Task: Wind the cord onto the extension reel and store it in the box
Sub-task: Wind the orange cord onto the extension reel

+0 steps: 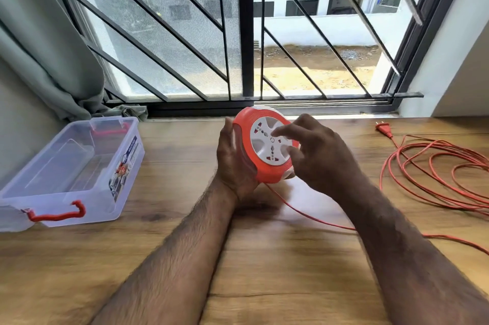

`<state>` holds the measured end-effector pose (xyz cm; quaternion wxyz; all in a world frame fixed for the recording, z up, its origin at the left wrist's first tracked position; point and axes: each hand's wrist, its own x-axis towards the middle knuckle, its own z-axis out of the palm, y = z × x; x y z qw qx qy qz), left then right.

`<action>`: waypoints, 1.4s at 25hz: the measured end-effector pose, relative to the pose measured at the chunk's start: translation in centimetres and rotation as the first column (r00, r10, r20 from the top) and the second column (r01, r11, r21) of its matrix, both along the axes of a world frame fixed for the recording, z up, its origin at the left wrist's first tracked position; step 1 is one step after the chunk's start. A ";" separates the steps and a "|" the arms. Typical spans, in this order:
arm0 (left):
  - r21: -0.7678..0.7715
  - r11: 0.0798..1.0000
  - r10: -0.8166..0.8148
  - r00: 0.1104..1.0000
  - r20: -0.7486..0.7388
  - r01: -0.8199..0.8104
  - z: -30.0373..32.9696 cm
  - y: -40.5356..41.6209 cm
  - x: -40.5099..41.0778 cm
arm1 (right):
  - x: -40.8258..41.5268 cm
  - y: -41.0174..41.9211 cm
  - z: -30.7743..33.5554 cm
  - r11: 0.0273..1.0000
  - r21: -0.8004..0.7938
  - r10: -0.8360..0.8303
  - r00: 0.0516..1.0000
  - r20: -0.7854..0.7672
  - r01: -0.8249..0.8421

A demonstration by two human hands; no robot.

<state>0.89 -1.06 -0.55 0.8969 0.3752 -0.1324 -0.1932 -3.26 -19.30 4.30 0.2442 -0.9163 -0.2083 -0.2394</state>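
A round orange extension reel [264,170] with a white socket face is held upright above the wooden table, near its far middle. My left hand [232,158] grips the reel's left rim from behind. My right hand [315,150] has its fingers spread, fingertips resting on the white socket face. An orange cord [307,215] leaves the reel's underside, passes under my right forearm and joins a loose pile of loops [439,174] on the table at the right. Its plug [383,129] lies at the far right. A clear plastic box [105,192] with red handles stands open at the left.
The wooden table [264,258] runs up to a window sill with black bars [247,33]. A grey curtain [50,60] hangs at the far left behind the box. A white wall [460,65] borders the right end.
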 end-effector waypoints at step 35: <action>0.007 0.993 -0.115 0.993 -0.019 0.115 -0.1 0.1 -0.4 | 0.0 -0.4 0.7 0.947 -0.302 0.092 0.993 -0.076 -0.111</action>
